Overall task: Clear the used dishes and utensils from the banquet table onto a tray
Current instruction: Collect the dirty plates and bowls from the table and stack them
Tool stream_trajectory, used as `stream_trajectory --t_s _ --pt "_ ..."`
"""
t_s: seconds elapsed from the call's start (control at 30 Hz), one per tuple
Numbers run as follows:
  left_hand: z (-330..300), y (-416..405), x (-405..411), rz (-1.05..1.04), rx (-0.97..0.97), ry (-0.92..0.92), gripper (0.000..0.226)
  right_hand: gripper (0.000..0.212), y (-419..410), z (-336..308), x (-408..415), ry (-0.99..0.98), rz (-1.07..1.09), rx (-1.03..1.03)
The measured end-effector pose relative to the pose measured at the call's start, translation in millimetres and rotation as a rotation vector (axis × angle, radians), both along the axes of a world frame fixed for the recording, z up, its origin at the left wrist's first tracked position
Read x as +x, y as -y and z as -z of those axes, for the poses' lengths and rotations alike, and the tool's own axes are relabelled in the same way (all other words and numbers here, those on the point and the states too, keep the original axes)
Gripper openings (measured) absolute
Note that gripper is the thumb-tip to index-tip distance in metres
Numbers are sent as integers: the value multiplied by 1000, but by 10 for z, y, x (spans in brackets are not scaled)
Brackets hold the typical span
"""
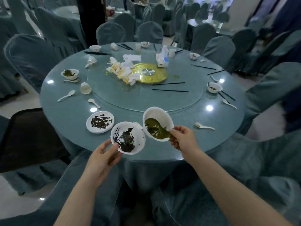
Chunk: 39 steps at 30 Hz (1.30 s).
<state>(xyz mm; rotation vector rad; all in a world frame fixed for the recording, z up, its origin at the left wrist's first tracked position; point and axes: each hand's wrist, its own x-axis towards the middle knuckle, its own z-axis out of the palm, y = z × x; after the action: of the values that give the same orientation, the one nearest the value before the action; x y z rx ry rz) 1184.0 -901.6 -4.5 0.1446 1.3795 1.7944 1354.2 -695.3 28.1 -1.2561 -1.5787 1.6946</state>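
- Progress, as I judge it: early. No tray shows in this view, and most of the used ware sits uncollected on the round banquet table (219,121).
- Left to clear: a smeared plate (100,121) at 7 o'clock; a bowl with greens (70,74) at 9 o'clock with a spoon (66,95) below it; a tipped cup (85,88) beside the glass turntable (114,95); bowls at 11 (95,48), 1 (194,56) and 3 o'clock (214,87); black chopsticks (170,90) on the turntable; a pile of crumpled napkins (125,70) near the centre.
- The left hand (104,154) holds a dark-stained bowl (127,137) off the table at 6 o'clock, thumb over the near rim, fingers curled beneath.
- The right hand (182,137) pinches the rim of a bowl with green residue (157,123), tilted steeply toward the left bowl, the two rims touching or nearly so.
- Likely step: tipping leftovers together or stacking before carrying.
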Motion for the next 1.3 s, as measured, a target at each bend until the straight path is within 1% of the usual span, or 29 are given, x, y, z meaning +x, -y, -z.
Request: stream_trajectory --t_s 0.13,0.3,0.43,0.6,0.67,0.73,0.77,0.83,0.93,1.03,1.1,1.2,1.3 --pt "-212 -233 282 99 26 -25 39 5 215 -269 170 -7 1 33" --pt "-457 -461 577 161 49 -82 30 6 201 -434 392 21 15 88" --pt "-602 -737 831 228 55 -88 21 9 39 -501 623 -29 43 30" --pt "-717 -1251 1219 289 51 -97 16 19 -461 -602 1063 -76 65 -19" --pt "-758 -1503 1396 324 58 -98 21 24 -752 -618 1262 -74 65 -20" --pt "-793 -1783 1578 352 64 -100 27 23 -1073 -640 1441 -81 56 -20" --pt "-810 -1937 1672 353 65 -105 26 20 -1251 -649 1524 -90 46 -21" --pt "-832 -2286 1878 306 70 -119 24 17 -1639 -648 1682 -116 5 -21" --pt "-867 -2818 2196 157 68 -92 24 12 -2207 -691 1925 -120 -76 -22" --pt "-887 -3169 2451 83 55 -63 27 12 -2655 -754 2145 -116 -144 -36" --pt "-911 -3308 2541 29 77 -37 25 14 -2917 -808 2260 -141 -142 -60" --pt "-962 -3389 2550 -119 114 24 19 23 -3215 -804 2374 -131 -130 -67" --pt "-1023 -3424 2514 -184 141 25 15 27 -3415 -743 2424 -137 -106 -86"
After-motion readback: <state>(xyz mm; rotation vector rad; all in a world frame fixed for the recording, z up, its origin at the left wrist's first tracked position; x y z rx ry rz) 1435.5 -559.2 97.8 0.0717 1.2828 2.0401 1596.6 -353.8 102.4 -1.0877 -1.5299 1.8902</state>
